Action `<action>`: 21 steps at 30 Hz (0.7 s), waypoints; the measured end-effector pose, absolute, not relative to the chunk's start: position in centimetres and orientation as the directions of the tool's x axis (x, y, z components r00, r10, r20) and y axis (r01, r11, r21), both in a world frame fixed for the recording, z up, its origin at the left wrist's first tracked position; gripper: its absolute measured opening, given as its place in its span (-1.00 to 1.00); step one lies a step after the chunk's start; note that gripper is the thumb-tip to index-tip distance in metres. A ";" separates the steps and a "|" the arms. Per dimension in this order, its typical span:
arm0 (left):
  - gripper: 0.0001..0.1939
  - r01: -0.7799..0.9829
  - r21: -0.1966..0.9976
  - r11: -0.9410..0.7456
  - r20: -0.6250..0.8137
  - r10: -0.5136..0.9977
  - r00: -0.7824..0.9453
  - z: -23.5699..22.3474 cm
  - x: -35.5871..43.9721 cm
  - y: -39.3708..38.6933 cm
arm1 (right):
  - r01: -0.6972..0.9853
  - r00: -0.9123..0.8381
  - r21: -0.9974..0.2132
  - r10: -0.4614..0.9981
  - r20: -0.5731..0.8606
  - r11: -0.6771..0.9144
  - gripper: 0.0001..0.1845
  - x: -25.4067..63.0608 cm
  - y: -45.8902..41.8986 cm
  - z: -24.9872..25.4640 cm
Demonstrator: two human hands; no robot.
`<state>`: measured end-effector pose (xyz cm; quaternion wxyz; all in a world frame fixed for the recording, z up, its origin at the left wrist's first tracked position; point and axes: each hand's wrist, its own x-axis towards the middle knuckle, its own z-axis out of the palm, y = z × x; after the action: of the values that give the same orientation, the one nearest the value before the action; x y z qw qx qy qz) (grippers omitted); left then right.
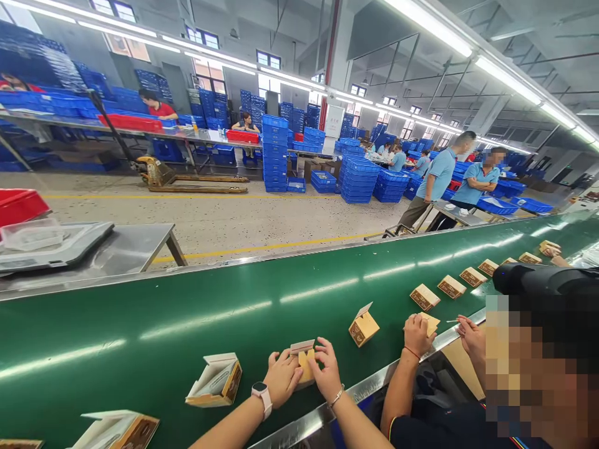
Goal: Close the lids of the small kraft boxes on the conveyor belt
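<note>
"What are the hands on?"

"A small cardboard box [305,366] — the left hand [281,378] and right hand [326,370] pinch it from both sides."

"Where's it sitting?"

"On the green conveyor belt [140,368], it seems — the hands hide its base."

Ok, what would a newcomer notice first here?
A long green conveyor belt dominates the foreground, dotted with small cardboard boxes. Beyond it, stacks of blue plastic crates fill the factory floor. At the belt's near edge, the left hand and right hand hold a box.
</note>
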<state>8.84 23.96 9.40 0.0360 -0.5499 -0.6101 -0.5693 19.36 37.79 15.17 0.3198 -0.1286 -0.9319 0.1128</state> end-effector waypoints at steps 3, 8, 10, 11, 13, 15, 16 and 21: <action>-0.59 0.638 0.723 -0.265 0.642 0.599 -0.478 9.0 9.5 25.1 | 0.242 -0.575 -0.407 0.468 0.671 0.881 -0.57 18.9 38.9 13.0; -0.50 0.379 0.901 -0.209 0.432 0.478 -0.765 8.5 10.4 27.0 | 0.303 -0.500 -0.420 0.518 0.694 0.855 -0.57 17.8 40.3 12.0; -0.47 0.212 0.957 -0.200 0.286 0.509 -0.812 9.0 10.1 28.1 | 0.326 -0.479 -0.424 0.534 0.697 0.845 -0.59 17.5 41.0 12.1; -0.50 0.134 0.968 -0.214 0.234 0.555 -0.798 9.3 9.9 28.7 | 0.338 -0.467 -0.424 0.541 0.699 0.840 -0.60 17.4 41.4 12.3; -0.61 0.008 0.966 -0.258 0.181 0.654 -0.734 10.1 9.5 29.8 | 0.360 -0.444 -0.422 0.550 0.707 0.832 -0.61 17.3 41.9 12.8; -0.62 -0.071 0.949 -0.306 0.171 0.695 -0.698 10.5 9.5 30.4 | 0.386 -0.407 -0.417 0.558 0.724 0.823 -0.57 17.8 41.9 13.4; -0.59 -0.094 0.940 -0.327 0.172 0.695 -0.698 10.4 9.8 30.4 | 0.402 -0.375 -0.420 0.565 0.735 0.814 -0.53 18.3 41.5 13.7; -0.63 -0.101 0.925 -0.367 0.213 0.719 -0.661 5.0 12.8 27.0 | 0.337 -0.393 -0.002 0.142 0.909 0.942 -0.42 21.6 36.6 13.9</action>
<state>12.85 27.05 5.01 -0.2680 -0.3124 -0.4945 -0.7655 21.62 36.56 13.94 0.5317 -0.1443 -0.8295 -0.0914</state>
